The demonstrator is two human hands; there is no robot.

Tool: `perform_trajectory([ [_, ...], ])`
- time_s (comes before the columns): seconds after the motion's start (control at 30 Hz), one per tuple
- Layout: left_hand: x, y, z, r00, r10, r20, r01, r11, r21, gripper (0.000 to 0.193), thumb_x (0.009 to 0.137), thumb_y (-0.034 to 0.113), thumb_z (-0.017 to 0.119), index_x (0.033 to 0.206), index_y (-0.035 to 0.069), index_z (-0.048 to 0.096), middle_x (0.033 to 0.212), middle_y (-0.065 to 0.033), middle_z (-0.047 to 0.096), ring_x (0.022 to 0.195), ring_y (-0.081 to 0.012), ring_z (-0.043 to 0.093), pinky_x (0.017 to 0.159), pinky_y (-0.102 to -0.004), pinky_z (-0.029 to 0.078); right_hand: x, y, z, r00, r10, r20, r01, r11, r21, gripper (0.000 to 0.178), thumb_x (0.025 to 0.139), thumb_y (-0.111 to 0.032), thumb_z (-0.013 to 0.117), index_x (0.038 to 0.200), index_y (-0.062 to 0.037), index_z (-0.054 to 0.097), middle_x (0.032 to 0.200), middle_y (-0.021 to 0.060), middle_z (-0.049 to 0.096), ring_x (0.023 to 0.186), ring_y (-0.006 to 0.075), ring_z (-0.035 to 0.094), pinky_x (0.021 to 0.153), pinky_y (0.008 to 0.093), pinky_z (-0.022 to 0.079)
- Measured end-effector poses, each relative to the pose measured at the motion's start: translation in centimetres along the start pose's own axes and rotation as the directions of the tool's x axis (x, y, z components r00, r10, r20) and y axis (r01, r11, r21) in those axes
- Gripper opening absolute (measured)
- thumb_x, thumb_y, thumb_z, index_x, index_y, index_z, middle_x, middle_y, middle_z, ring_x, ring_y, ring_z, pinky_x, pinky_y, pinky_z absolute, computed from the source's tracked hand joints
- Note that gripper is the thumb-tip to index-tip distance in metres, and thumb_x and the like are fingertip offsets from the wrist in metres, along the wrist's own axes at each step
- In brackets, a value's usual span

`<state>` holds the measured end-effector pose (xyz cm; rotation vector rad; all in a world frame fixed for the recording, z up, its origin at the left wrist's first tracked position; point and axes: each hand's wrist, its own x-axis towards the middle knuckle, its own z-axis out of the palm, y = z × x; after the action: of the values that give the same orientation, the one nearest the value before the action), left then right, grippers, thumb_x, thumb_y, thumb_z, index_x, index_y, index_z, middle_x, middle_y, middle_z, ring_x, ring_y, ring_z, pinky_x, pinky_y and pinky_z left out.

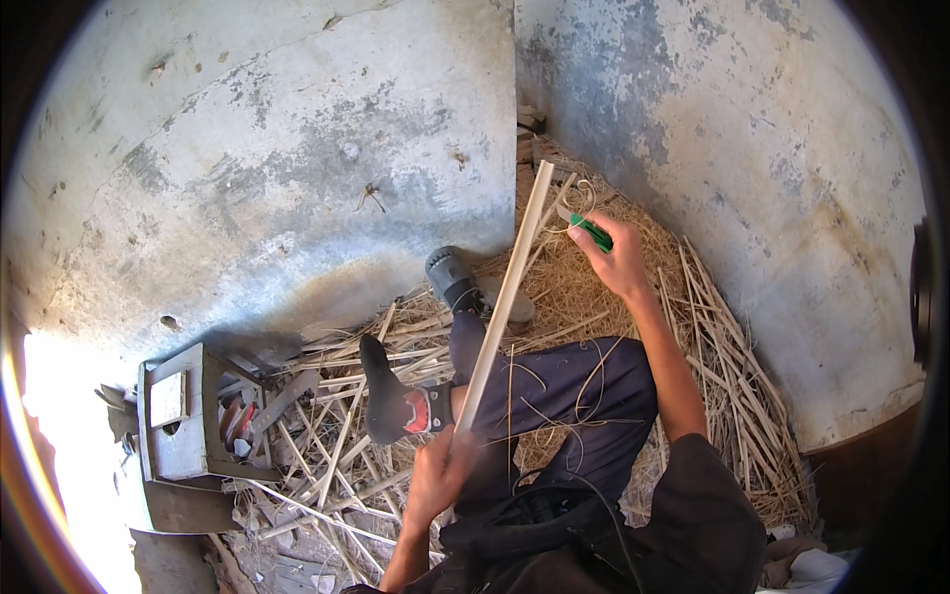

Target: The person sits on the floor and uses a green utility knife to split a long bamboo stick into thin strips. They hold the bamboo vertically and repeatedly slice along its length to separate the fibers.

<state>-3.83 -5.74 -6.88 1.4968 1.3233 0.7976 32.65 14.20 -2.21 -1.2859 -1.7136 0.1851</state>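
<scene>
Strip (506, 297), gripped in the left hand (438, 475) at six o'clock, likely wants shallow strokes from the knife (595, 235) the right hand (617, 256) grips at two.

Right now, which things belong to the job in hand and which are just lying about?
In the job:
strip, in the left hand
knife, in the right hand

Seemingly lying about:
shavings
loose sticks
grey box
</scene>
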Motion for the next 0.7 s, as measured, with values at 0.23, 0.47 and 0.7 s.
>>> perform_trajectory([
  [0.23,0.5,-0.9,0.0,0.999,0.039,-0.002,-0.039,0.998,0.039,0.021,0.107,0.017,0.062,0.098,-0.003,0.066,0.066,-0.0152,0.063,0.058,-0.0168,0.058,0.057,-0.0375,0.047,-0.3,-1.8,0.2,0.988,-0.12,0.101,0.114,0.992,0.058,0.042,0.097,-0.045,0.077,0.109,-0.0045,0.081,0.083,0.0085,0.078,0.065,0.0152,0.07,0.06,0.0331,0.052],
  [0.47,-0.1,0.3,0.5,1.0,0.007,0.027,-0.009,0.999,0.049,0.02,0.106,0.016,0.062,0.099,-0.003,0.065,0.071,-0.0195,0.065,0.059,-0.0238,0.063,0.059,-0.0396,0.048,-0.1,-0.3,1.0,0.997,-0.074,-0.033,0.075,0.996,0.056,0.037,0.099,-0.04,0.076,0.108,-0.0043,0.081,0.08,0.0066,0.077,0.063,0.0127,0.067,0.057,0.0299,0.049],
  [0.7,-0.5,0.1,1.1,0.998,0.056,-0.012,-0.056,0.998,0.003,0.032,0.11,0.024,0.058,0.089,0.0,0.063,0.061,-0.0031,0.055,0.057,-0.01,0.052,0.054,-0.0317,0.041,0.1,-0.8,0.2,0.998,-0.063,0.0,0.063,0.998,-0.03,0.033,0.099,-0.041,0.076,0.106,-0.0096,0.083,0.074,0.0012,0.075,0.056,0.0107,0.061,0.053,0.0289,0.043],
])
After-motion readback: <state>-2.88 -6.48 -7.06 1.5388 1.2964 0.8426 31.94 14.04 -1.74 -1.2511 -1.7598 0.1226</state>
